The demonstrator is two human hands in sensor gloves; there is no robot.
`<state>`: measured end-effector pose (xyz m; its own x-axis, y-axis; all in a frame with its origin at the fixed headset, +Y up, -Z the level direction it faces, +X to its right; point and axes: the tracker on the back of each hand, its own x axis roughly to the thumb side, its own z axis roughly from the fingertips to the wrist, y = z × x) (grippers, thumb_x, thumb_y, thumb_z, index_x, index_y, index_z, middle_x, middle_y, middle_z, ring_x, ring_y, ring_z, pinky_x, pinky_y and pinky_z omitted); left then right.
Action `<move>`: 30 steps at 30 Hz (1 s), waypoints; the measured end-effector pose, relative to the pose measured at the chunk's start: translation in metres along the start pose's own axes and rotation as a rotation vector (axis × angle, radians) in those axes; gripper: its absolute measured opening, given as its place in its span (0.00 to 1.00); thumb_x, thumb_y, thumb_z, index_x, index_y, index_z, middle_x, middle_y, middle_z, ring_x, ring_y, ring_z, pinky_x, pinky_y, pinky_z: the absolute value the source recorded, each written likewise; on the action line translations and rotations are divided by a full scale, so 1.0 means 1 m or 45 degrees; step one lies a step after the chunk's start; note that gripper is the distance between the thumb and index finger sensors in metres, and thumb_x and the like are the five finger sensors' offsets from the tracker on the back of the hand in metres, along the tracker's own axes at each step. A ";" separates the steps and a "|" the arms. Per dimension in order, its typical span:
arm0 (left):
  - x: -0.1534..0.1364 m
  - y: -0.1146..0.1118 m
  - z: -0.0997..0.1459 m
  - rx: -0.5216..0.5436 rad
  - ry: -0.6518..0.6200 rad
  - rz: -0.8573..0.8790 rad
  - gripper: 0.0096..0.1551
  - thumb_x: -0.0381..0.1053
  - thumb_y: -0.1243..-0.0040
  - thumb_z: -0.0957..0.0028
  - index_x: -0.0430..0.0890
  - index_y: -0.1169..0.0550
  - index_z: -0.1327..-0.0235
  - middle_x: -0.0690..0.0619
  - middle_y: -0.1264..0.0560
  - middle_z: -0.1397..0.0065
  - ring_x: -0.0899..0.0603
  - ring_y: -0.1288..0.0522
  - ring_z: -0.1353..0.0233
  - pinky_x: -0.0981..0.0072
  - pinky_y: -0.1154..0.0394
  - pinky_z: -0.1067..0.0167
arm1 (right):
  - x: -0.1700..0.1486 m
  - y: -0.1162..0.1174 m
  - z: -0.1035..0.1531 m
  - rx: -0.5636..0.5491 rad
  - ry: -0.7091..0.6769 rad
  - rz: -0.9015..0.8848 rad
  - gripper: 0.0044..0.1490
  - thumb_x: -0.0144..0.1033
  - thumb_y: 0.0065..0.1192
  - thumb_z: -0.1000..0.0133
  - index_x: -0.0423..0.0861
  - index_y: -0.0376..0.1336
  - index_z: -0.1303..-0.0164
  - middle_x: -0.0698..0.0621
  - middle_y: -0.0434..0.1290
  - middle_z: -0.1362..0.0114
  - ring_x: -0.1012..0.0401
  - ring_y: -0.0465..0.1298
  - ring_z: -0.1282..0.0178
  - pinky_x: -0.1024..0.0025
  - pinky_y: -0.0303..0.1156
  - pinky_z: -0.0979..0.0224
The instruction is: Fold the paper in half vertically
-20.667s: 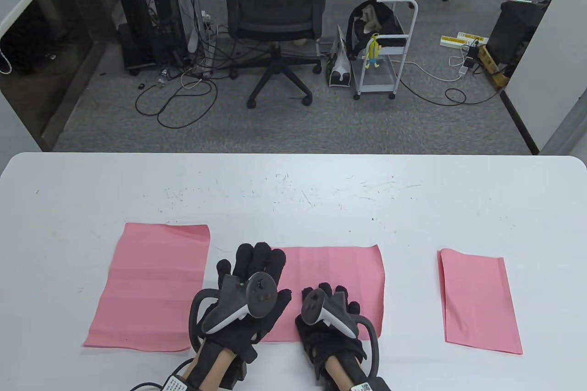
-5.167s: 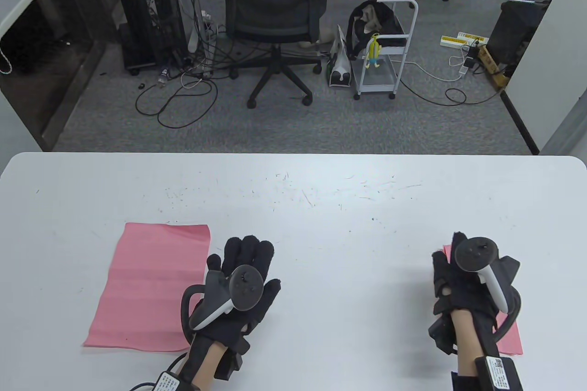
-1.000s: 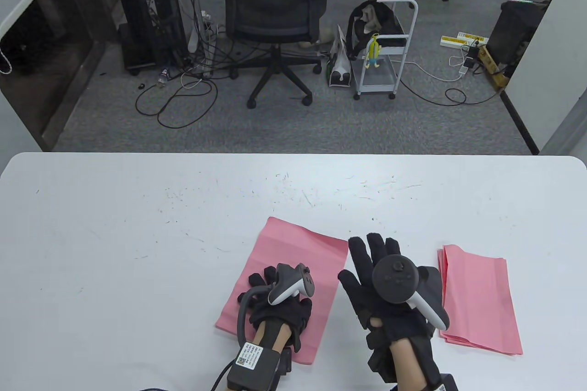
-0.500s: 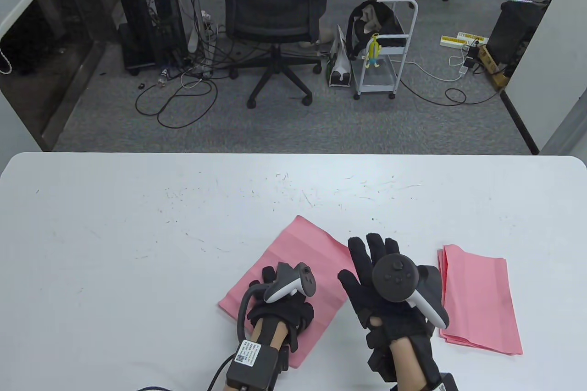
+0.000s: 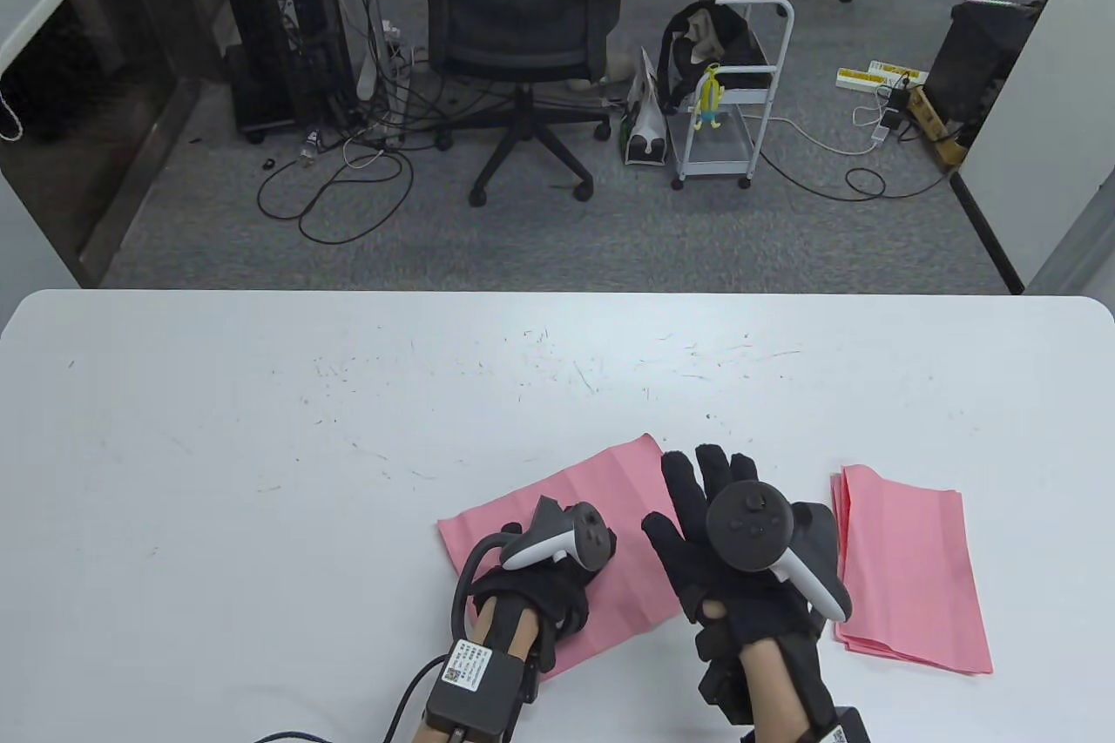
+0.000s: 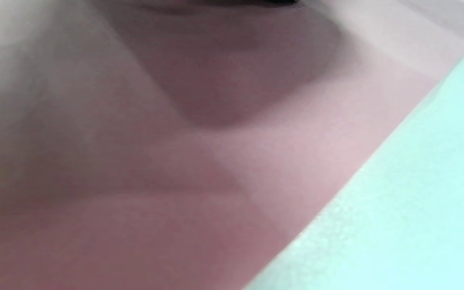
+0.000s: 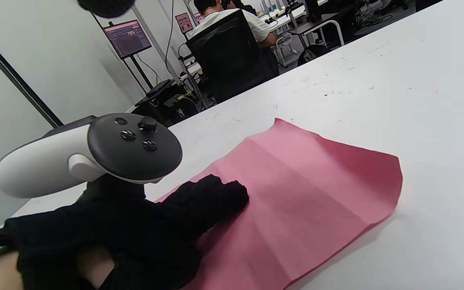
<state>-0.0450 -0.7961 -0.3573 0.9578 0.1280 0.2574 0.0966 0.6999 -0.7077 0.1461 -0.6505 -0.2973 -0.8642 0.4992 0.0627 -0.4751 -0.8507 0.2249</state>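
A creased pink sheet (image 5: pixel 610 486) lies flat and askew on the white table (image 5: pixel 261 429), its long side running from lower left to upper right. My left hand (image 5: pixel 566 591) rests on its near left part. In the right wrist view that hand's fingers (image 7: pixel 216 195) lie flat on the sheet (image 7: pixel 316 181). My right hand (image 5: pixel 697 499) hovers at the sheet's right edge with straight fingers, holding nothing. The left wrist view is a blurred close-up of the pink sheet (image 6: pixel 135 221).
A stack of folded pink sheets (image 5: pixel 906 569) lies to the right of my right hand. Beyond the table's far edge a person sits in an office chair (image 5: pixel 518 11), beside a small white cart (image 5: pixel 736 107) and floor cables.
My left hand has turned the pink sheet clockwise on the table, from nearly upright to nearly sideways. The right hand has stayed in place.
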 end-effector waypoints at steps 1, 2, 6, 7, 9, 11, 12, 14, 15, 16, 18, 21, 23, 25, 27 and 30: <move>-0.001 0.000 0.001 0.001 -0.012 -0.014 0.47 0.47 0.54 0.40 0.71 0.63 0.21 0.62 0.74 0.13 0.43 0.76 0.13 0.35 0.69 0.17 | 0.000 0.000 0.000 0.000 0.000 0.001 0.45 0.55 0.54 0.45 0.56 0.45 0.19 0.44 0.40 0.13 0.39 0.38 0.17 0.34 0.40 0.21; -0.001 -0.001 0.002 0.006 -0.024 -0.031 0.47 0.46 0.53 0.41 0.72 0.63 0.21 0.64 0.73 0.13 0.44 0.75 0.13 0.36 0.69 0.17 | 0.000 0.000 0.000 0.000 0.000 0.001 0.45 0.55 0.54 0.45 0.56 0.45 0.19 0.44 0.40 0.13 0.39 0.38 0.17 0.34 0.40 0.21; 0.000 -0.004 0.007 0.022 -0.074 -0.122 0.48 0.42 0.52 0.42 0.73 0.62 0.22 0.70 0.71 0.13 0.48 0.73 0.12 0.37 0.67 0.15 | -0.001 0.000 0.000 0.002 0.003 -0.002 0.45 0.55 0.54 0.45 0.56 0.45 0.19 0.44 0.40 0.13 0.39 0.38 0.17 0.34 0.40 0.21; 0.000 -0.005 0.007 0.025 -0.084 -0.141 0.49 0.42 0.52 0.42 0.73 0.61 0.23 0.70 0.70 0.13 0.49 0.72 0.12 0.38 0.66 0.15 | -0.001 0.000 0.000 0.002 0.005 -0.003 0.45 0.55 0.54 0.45 0.56 0.45 0.19 0.44 0.40 0.13 0.39 0.38 0.17 0.34 0.40 0.21; -0.001 -0.006 0.010 0.042 -0.111 -0.177 0.50 0.40 0.51 0.43 0.74 0.61 0.23 0.72 0.69 0.13 0.51 0.71 0.11 0.38 0.65 0.14 | -0.001 0.000 0.000 0.003 0.008 -0.003 0.45 0.55 0.54 0.45 0.56 0.45 0.19 0.44 0.40 0.13 0.39 0.38 0.17 0.34 0.40 0.21; -0.002 -0.008 0.012 0.065 -0.128 -0.205 0.50 0.39 0.51 0.43 0.74 0.60 0.23 0.73 0.68 0.13 0.52 0.70 0.11 0.39 0.64 0.14 | -0.001 0.000 -0.001 0.004 0.011 0.000 0.45 0.55 0.54 0.45 0.56 0.45 0.19 0.44 0.40 0.13 0.39 0.38 0.17 0.34 0.40 0.21; -0.002 -0.008 0.012 0.063 -0.133 -0.213 0.50 0.38 0.51 0.43 0.74 0.60 0.23 0.73 0.68 0.13 0.52 0.70 0.11 0.39 0.64 0.14 | -0.001 0.000 -0.001 0.006 0.013 0.002 0.45 0.55 0.54 0.45 0.56 0.46 0.19 0.44 0.40 0.13 0.39 0.38 0.17 0.34 0.40 0.21; -0.002 -0.008 0.012 0.065 -0.132 -0.209 0.50 0.38 0.51 0.43 0.74 0.60 0.23 0.73 0.68 0.13 0.52 0.70 0.11 0.39 0.64 0.14 | -0.001 0.002 -0.003 0.017 0.019 0.009 0.45 0.55 0.54 0.45 0.56 0.46 0.19 0.44 0.40 0.13 0.39 0.38 0.17 0.34 0.40 0.21; -0.002 -0.008 0.012 0.063 -0.130 -0.207 0.50 0.38 0.52 0.43 0.74 0.60 0.23 0.73 0.68 0.13 0.52 0.70 0.11 0.39 0.64 0.14 | -0.001 0.004 -0.004 0.023 0.022 0.013 0.45 0.55 0.54 0.45 0.55 0.46 0.19 0.44 0.40 0.13 0.39 0.38 0.17 0.34 0.40 0.21; -0.001 -0.008 0.013 0.060 -0.128 -0.214 0.50 0.38 0.52 0.43 0.74 0.60 0.23 0.73 0.68 0.13 0.52 0.70 0.11 0.39 0.64 0.14 | -0.001 0.005 -0.005 0.031 0.026 0.018 0.45 0.55 0.54 0.45 0.55 0.46 0.19 0.44 0.40 0.13 0.39 0.38 0.17 0.34 0.40 0.21; -0.002 -0.008 0.013 0.067 -0.127 -0.213 0.50 0.38 0.52 0.43 0.74 0.60 0.23 0.73 0.68 0.13 0.52 0.70 0.11 0.39 0.64 0.13 | -0.002 0.006 -0.005 0.039 0.030 0.022 0.45 0.55 0.54 0.45 0.55 0.46 0.19 0.44 0.40 0.13 0.39 0.38 0.17 0.34 0.40 0.21; -0.005 -0.008 0.014 0.105 -0.154 -0.173 0.49 0.38 0.51 0.43 0.73 0.58 0.22 0.72 0.66 0.12 0.52 0.68 0.10 0.38 0.63 0.13 | -0.002 0.007 -0.006 0.044 0.034 0.026 0.45 0.55 0.54 0.45 0.56 0.46 0.19 0.44 0.40 0.13 0.39 0.38 0.17 0.34 0.40 0.21; -0.009 -0.008 0.018 0.139 -0.149 -0.173 0.48 0.38 0.52 0.43 0.72 0.58 0.22 0.70 0.65 0.11 0.50 0.67 0.10 0.36 0.61 0.14 | -0.002 0.007 -0.005 0.044 0.036 0.028 0.45 0.55 0.54 0.45 0.55 0.46 0.19 0.44 0.40 0.13 0.39 0.38 0.17 0.34 0.40 0.21; -0.015 -0.003 0.027 0.210 -0.145 -0.189 0.48 0.41 0.52 0.42 0.71 0.59 0.21 0.69 0.66 0.11 0.49 0.68 0.10 0.35 0.62 0.15 | -0.002 0.007 -0.005 0.043 0.036 0.029 0.45 0.55 0.54 0.45 0.55 0.46 0.19 0.44 0.40 0.13 0.39 0.38 0.17 0.34 0.40 0.21; -0.022 0.003 0.039 0.319 -0.140 -0.162 0.45 0.48 0.52 0.40 0.69 0.60 0.20 0.66 0.66 0.10 0.46 0.69 0.10 0.34 0.63 0.16 | -0.002 0.007 -0.006 0.042 0.036 0.030 0.45 0.55 0.54 0.45 0.55 0.46 0.19 0.44 0.40 0.13 0.39 0.38 0.17 0.34 0.40 0.21; -0.039 0.014 0.065 0.501 -0.043 -0.175 0.43 0.62 0.56 0.40 0.65 0.60 0.17 0.62 0.65 0.09 0.43 0.68 0.10 0.32 0.62 0.17 | -0.002 0.008 -0.007 0.052 0.039 0.029 0.45 0.55 0.54 0.45 0.55 0.46 0.19 0.44 0.40 0.13 0.39 0.38 0.17 0.34 0.40 0.21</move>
<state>-0.0981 -0.7456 -0.3349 0.9331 0.0327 0.3580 0.1061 0.9264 -0.3612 0.1432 -0.6593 -0.3024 -0.8795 0.4743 0.0387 -0.4489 -0.8540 0.2630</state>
